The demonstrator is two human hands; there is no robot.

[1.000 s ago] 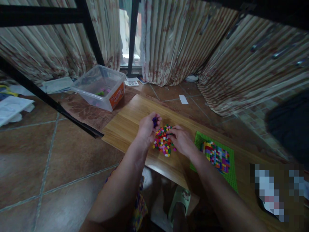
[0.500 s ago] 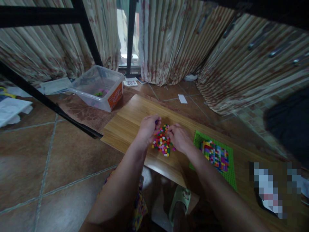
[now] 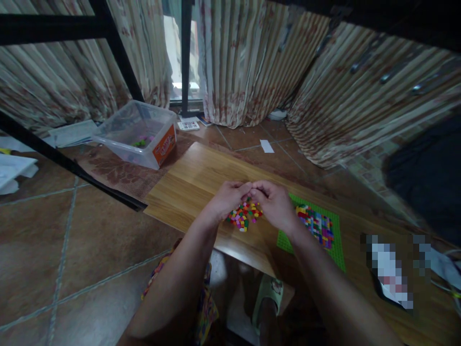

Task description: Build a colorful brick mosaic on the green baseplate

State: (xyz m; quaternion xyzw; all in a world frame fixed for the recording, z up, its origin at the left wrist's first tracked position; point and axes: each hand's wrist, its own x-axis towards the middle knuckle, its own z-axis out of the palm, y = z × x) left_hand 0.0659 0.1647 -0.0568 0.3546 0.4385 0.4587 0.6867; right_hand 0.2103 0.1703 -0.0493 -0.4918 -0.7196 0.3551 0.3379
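Over the far side of a loose pile of small coloured building bricks [image 3: 240,218], my two hands meet at the fingertips. My left hand [image 3: 230,196] is closed; the small dark brick seen in it a moment earlier is hidden now by the fingers. My right hand [image 3: 272,202] is closed in a pinch against the left fingertips, and whatever it grips is too small to make out. Right of the pile lies a green studded baseplate [image 3: 337,250], partly behind my right forearm. Rows of multicoloured bricks [image 3: 317,225] are fixed on it.
The wooden board [image 3: 190,178] carries the pile and baseplate. A clear plastic bin [image 3: 133,156] with an orange label and a few pieces stands beyond its left end. A blurred-out object [image 3: 391,274] lies at the right. A black metal bar [image 3: 104,190] slants down on the left.
My hands have come together over the pile; they were apart, the right fingers at the bricks and the left pinching a dark brick. The view has shifted slightly.
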